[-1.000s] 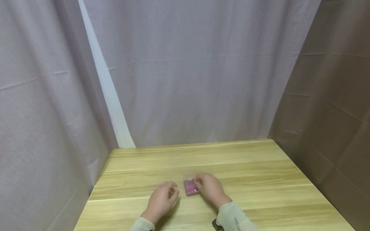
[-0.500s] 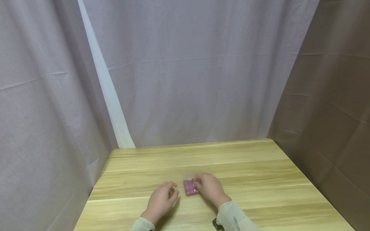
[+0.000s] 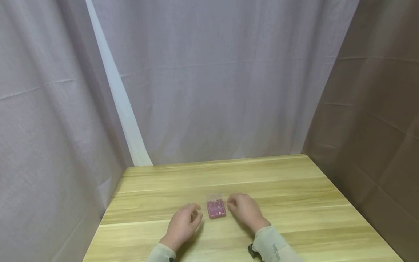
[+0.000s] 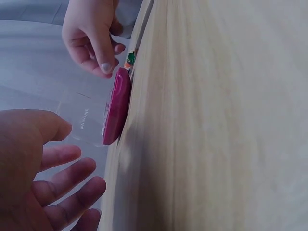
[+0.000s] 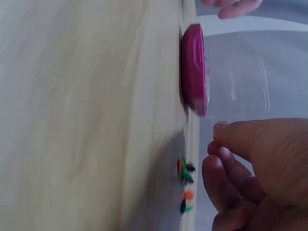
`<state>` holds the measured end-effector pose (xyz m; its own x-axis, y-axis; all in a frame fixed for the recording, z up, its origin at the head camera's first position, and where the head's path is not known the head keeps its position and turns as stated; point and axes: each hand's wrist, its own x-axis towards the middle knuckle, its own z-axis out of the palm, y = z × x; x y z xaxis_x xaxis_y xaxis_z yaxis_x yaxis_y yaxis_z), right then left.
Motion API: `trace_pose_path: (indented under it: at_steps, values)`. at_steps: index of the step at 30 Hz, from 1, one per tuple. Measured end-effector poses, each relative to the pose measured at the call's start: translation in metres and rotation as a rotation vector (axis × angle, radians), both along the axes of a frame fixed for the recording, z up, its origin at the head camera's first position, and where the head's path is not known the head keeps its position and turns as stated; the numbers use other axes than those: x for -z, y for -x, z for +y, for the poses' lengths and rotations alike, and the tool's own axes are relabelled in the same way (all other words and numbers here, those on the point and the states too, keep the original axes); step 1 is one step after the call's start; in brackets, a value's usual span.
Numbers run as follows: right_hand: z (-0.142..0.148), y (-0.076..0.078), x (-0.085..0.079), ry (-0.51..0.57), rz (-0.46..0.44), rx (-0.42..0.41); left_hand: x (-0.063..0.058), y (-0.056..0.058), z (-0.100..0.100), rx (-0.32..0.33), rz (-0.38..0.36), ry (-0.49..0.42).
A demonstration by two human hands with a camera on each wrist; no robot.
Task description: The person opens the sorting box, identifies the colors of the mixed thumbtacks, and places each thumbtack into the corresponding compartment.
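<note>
A small pink pill box (image 3: 216,210) lies on the table with its clear lid (image 3: 214,197) swung up at the far side. Several tiny coloured bits sit in its compartments, too small to identify. To the left of the box, my left hand (image 3: 183,223) hovers with relaxed, slightly bent fingers, touching nothing. My right hand (image 3: 244,210) is just right of the box, thumb and fingertips close together, with nothing visible between them. Beneath it, several small green, orange and black pieces (image 5: 185,169) lie on the table, best seen in the right wrist view.
The wood-grain table (image 3: 157,193) extends to the back and both sides. Grey curtains (image 3: 212,91) hang behind and at the left, with a browner one (image 3: 370,120) at the right. A pale strip (image 3: 121,94) shows between curtain panels.
My right hand has drawn back rightward from over the pill box, so its right-hand compartments now show. My left hand has stayed put. The view has shifted slightly.
</note>
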<state>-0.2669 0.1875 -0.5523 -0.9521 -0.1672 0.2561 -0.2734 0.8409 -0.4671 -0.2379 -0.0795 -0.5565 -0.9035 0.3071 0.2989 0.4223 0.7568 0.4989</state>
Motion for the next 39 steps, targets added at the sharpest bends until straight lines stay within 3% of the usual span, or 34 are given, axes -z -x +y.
trace_pose_path:
  at_steps: [19,39]
  values:
    - [0.033,-0.002,0.000,-0.009,-0.051,0.069,0.001,0.001,0.002,0.012,-0.007,-0.009]
    - [0.029,-0.008,-0.001,-0.018,-0.066,0.069,0.000,0.000,0.005,0.015,-0.033,-0.017]
